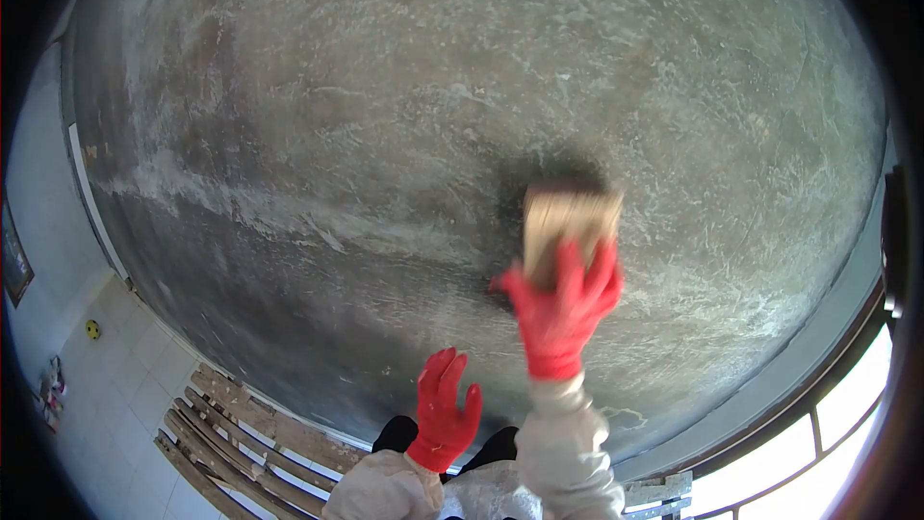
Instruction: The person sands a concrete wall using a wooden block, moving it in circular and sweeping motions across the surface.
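Note:
My right hand [566,313], in a red glove, grips a light wooden block [570,212] with its fingers over the lower part. The block lies against a grey, rough plastered surface [366,135] and is blurred by motion, with a dark shadow round its upper edge. Lower and to the left, my left hand [447,412], also gloved in red, has its fingers stretched and thumb apart, holding nothing, near the lower part of the surface.
Wooden slats [252,453] of a platform run below at the lower left. Beyond them are a tiled floor [125,366] with a small yellow object [92,329] and a pale wall [48,183]. A barred window [799,453] is at the lower right.

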`<state>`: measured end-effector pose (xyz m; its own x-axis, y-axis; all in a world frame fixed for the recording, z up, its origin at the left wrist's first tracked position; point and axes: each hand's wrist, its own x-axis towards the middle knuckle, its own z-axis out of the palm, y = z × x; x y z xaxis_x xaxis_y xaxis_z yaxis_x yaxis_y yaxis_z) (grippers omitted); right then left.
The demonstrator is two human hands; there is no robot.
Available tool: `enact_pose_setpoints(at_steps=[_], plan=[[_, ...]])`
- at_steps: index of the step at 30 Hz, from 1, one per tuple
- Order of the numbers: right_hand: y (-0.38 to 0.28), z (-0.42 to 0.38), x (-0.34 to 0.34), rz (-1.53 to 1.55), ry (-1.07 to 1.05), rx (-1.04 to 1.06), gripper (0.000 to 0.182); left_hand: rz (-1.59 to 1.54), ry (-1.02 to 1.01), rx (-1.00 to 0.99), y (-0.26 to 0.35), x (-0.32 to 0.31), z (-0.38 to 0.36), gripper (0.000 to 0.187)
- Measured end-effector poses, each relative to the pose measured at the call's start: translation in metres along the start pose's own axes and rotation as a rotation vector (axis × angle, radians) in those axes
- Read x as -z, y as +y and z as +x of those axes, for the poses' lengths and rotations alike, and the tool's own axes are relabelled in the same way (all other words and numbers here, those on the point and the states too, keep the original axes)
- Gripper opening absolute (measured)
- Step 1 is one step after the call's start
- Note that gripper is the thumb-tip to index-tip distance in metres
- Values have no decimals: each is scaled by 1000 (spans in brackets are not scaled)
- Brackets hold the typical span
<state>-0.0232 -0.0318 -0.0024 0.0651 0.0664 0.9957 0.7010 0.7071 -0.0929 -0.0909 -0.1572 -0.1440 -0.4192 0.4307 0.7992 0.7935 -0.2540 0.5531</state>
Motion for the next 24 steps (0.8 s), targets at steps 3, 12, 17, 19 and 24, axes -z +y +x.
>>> enact_pose_setpoints(at_steps=[3, 12, 17, 19, 24], plan=[[-2, 105, -14, 61, 215, 54, 84, -29, 32, -39, 13, -11, 23, 54], [37, -187, 13, 23, -177, 63, 79, -8, -180, 85, -2, -36, -50, 67], [28, -136, 10, 65, -195, 51, 76, -38, -239, 73, -7, -46, -45, 73], [1, -44, 1, 37, -60, 4, 86, -40, -102, -14, 9, -52, 4, 78], [-16, 91, 7, 184, -87, -23, 65, -115, 93, -202, 55, -54, 117, 83]])
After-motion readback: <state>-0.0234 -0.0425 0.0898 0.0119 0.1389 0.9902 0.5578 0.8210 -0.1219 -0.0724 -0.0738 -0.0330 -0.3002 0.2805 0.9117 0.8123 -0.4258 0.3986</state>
